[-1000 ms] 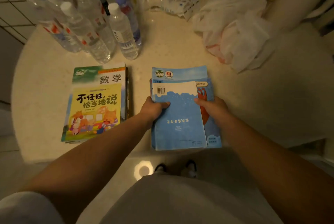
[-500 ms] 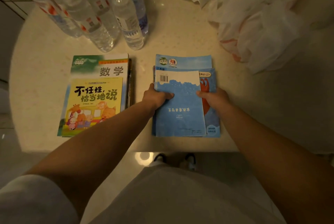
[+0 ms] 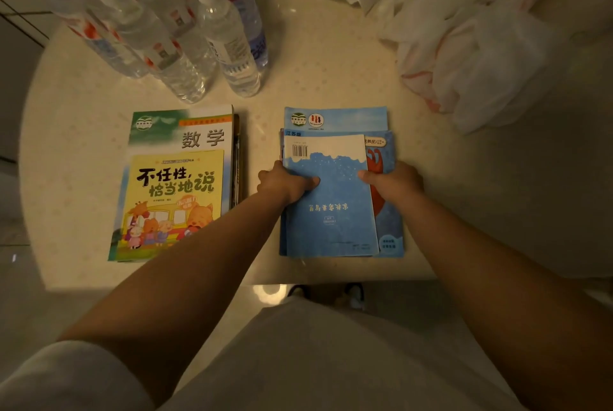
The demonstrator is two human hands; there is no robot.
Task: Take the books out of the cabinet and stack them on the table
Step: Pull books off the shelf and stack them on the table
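1. Together, my two hands held the small blue book [image 3: 331, 198] that lay on top of the right-hand stack [image 3: 335, 118] on the table [image 3: 331, 62].
2. My left hand [image 3: 282, 181] gripped the book's left edge, thumb curled over the cover and the other fingers hidden under it.
3. My right hand [image 3: 393, 180] gripped the right edge the same way, thumb on the cover.
4. The book lay face down, barcode at its far end, its title upside down to me.
5. Under it sat a larger blue book with a red figure [image 3: 386, 178], and a pale blue one showed at the far end of the stack.
6. Just to the left, apart from this stack, stood a second stack: a yellow picture book [image 3: 172, 201] on a green-and-white maths book [image 3: 185, 132].
7. Beyond the books stood a cluster of water bottles [image 3: 185, 45]; white plastic bags [image 3: 471, 45] lay at the far right.
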